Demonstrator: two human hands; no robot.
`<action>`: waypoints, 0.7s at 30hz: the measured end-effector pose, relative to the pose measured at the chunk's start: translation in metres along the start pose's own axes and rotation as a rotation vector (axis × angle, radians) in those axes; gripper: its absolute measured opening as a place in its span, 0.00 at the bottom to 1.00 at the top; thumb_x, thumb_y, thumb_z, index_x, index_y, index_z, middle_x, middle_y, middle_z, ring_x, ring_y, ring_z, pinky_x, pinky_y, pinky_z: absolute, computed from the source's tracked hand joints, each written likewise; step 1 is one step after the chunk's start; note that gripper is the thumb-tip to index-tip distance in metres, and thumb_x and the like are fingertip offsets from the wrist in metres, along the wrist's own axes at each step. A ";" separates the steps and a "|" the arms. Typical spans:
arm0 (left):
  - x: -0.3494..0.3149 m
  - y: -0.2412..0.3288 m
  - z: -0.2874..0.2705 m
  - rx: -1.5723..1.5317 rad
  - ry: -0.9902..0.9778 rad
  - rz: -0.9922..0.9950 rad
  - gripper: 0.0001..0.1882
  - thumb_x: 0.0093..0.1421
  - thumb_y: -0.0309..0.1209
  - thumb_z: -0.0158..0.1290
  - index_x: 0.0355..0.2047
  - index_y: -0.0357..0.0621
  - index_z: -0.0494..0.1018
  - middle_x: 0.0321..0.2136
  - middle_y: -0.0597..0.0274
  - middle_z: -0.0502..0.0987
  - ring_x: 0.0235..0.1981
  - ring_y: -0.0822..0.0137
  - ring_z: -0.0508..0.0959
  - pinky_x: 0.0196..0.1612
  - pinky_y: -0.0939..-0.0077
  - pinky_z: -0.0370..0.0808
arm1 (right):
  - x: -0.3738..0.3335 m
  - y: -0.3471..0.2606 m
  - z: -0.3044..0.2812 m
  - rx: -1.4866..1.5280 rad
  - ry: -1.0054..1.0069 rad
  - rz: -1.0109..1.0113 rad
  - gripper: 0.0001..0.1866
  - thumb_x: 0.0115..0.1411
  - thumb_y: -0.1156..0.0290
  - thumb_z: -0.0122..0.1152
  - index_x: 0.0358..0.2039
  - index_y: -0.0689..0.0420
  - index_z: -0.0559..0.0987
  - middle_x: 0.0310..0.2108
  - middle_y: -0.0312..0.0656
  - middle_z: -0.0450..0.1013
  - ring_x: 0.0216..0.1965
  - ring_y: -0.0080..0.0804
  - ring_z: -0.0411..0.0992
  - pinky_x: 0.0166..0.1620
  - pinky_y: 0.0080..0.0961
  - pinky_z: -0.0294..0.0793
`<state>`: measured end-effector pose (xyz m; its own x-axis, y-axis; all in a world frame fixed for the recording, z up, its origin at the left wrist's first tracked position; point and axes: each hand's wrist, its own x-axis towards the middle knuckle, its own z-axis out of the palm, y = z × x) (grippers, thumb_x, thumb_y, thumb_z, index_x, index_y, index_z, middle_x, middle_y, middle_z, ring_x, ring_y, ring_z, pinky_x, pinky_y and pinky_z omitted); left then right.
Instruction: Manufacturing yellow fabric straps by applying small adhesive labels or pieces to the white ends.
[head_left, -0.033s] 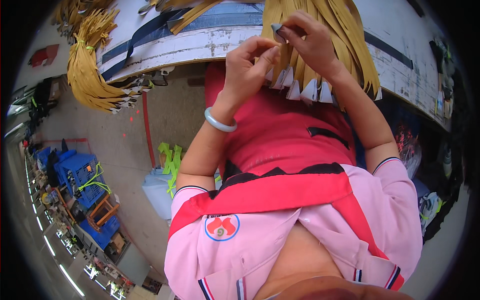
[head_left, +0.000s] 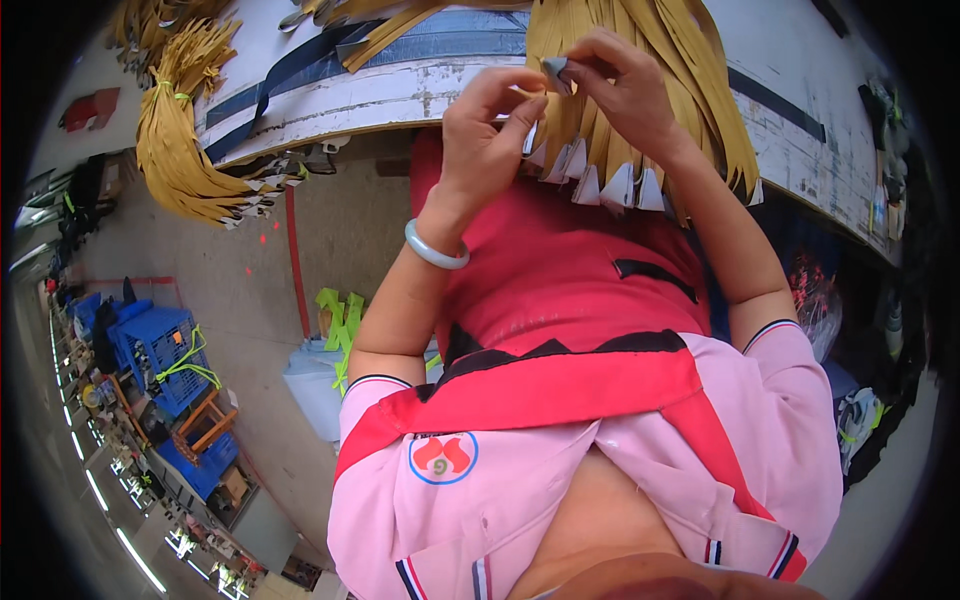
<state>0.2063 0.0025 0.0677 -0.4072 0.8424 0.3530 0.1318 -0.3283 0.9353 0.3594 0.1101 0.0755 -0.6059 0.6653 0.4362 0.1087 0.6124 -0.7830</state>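
A thick bundle of mustard-yellow straps (head_left: 680, 70) hangs over the near edge of the worktable toward my lap, its lower ends capped with white folded tips (head_left: 618, 185). My right hand (head_left: 625, 95) pinches a small grey-white strap tip (head_left: 556, 70) between thumb and fingers, above the bundle. Just left of that, my left hand (head_left: 485, 135) has its thumb and forefinger drawn together close to the tip. What it holds, if anything, is too small to make out.
The white, scuffed worktable (head_left: 400, 105) has dark blue bands across it. Another tied yellow strap bundle (head_left: 170, 150) hangs off its left end. On the left of the floor stands a blue crate (head_left: 165, 350); neon-green strips (head_left: 342, 325) lie on pale fabric nearer me.
My left hand has shifted slightly left and up, and its fingertips sit a little differently. My right hand, still on the grey-white tip, has moved slightly down and to the right.
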 end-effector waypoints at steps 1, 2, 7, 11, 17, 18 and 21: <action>0.003 0.006 -0.005 -0.079 -0.032 -0.040 0.07 0.56 0.20 0.59 0.36 0.38 0.77 0.26 0.60 0.78 0.31 0.73 0.79 0.32 0.77 0.75 | -0.001 -0.001 0.001 0.000 0.001 -0.005 0.06 0.59 0.74 0.63 0.33 0.62 0.76 0.30 0.36 0.72 0.32 0.20 0.72 0.35 0.17 0.72; 0.015 0.008 -0.009 -0.011 -0.051 0.012 0.08 0.56 0.20 0.59 0.37 0.38 0.78 0.28 0.59 0.78 0.32 0.71 0.79 0.34 0.77 0.75 | -0.003 -0.003 0.003 0.162 -0.060 0.041 0.04 0.60 0.76 0.62 0.34 0.62 0.76 0.30 0.36 0.72 0.31 0.20 0.72 0.35 0.17 0.72; 0.026 0.000 -0.028 0.228 -0.381 0.181 0.05 0.55 0.21 0.60 0.33 0.37 0.78 0.26 0.58 0.77 0.28 0.63 0.78 0.33 0.75 0.74 | -0.011 -0.005 0.005 0.453 -0.151 0.220 0.05 0.66 0.74 0.56 0.38 0.62 0.77 0.30 0.33 0.72 0.30 0.17 0.71 0.34 0.16 0.72; 0.020 -0.010 -0.029 0.262 -0.411 0.108 0.03 0.55 0.22 0.59 0.31 0.37 0.77 0.24 0.56 0.75 0.26 0.61 0.76 0.30 0.71 0.71 | -0.003 -0.013 -0.003 0.536 -0.116 0.429 0.08 0.64 0.68 0.60 0.33 0.59 0.78 0.25 0.31 0.72 0.27 0.15 0.71 0.30 0.14 0.72; 0.013 -0.008 -0.019 0.320 -0.386 0.177 0.04 0.55 0.20 0.57 0.28 0.36 0.72 0.22 0.54 0.73 0.24 0.59 0.74 0.29 0.70 0.70 | 0.001 0.007 -0.009 0.436 -0.226 0.392 0.13 0.62 0.61 0.63 0.29 0.57 0.78 0.20 0.29 0.69 0.21 0.13 0.66 0.24 0.14 0.65; 0.013 -0.007 -0.021 0.323 -0.377 0.161 0.04 0.55 0.20 0.57 0.28 0.35 0.72 0.22 0.54 0.72 0.24 0.59 0.74 0.28 0.70 0.69 | -0.001 0.010 -0.004 0.436 -0.221 0.411 0.13 0.62 0.60 0.63 0.28 0.56 0.77 0.19 0.29 0.68 0.21 0.14 0.67 0.24 0.14 0.65; 0.004 -0.018 -0.026 0.295 -0.391 0.026 0.04 0.59 0.20 0.57 0.28 0.35 0.73 0.21 0.63 0.75 0.23 0.75 0.74 0.27 0.81 0.71 | -0.010 0.012 -0.005 0.443 -0.302 0.594 0.11 0.65 0.61 0.60 0.31 0.56 0.76 0.21 0.28 0.68 0.22 0.13 0.66 0.25 0.12 0.64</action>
<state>0.1788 0.0011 0.0521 -0.0380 0.9515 0.3054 0.4105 -0.2638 0.8729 0.3707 0.1128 0.0634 -0.7388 0.6440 -0.1985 0.1958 -0.0767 -0.9776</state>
